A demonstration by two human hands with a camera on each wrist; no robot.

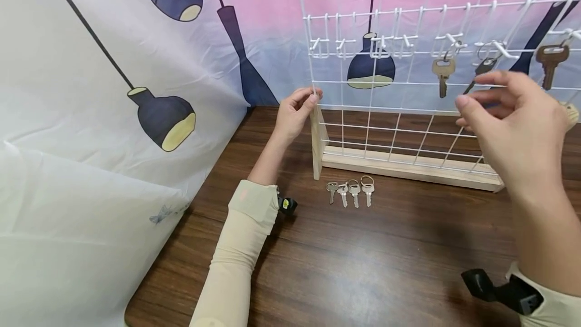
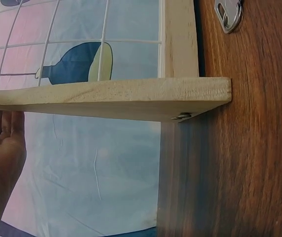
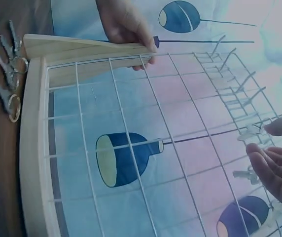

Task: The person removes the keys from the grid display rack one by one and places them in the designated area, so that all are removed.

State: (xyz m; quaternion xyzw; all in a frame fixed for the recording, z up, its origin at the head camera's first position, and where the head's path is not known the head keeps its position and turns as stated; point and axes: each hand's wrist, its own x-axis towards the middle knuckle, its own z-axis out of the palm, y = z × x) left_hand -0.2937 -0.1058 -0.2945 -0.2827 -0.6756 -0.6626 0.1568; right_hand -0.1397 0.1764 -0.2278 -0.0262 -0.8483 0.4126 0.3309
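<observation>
Brown bench (image 1: 386, 271); my left hand (image 1: 294, 114) pinches rack (image 1: 399, 166) at left edge; right hand (image 1: 522, 120), grip unclear, could knock key (image 1: 485, 66) loose.

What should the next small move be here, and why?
Probably draw the right hand back from the tilted key: it appears to hang from a hook already, though finger contact is unclear, while four keys lie on the table and hooks farther left on the rack are bare.
</observation>
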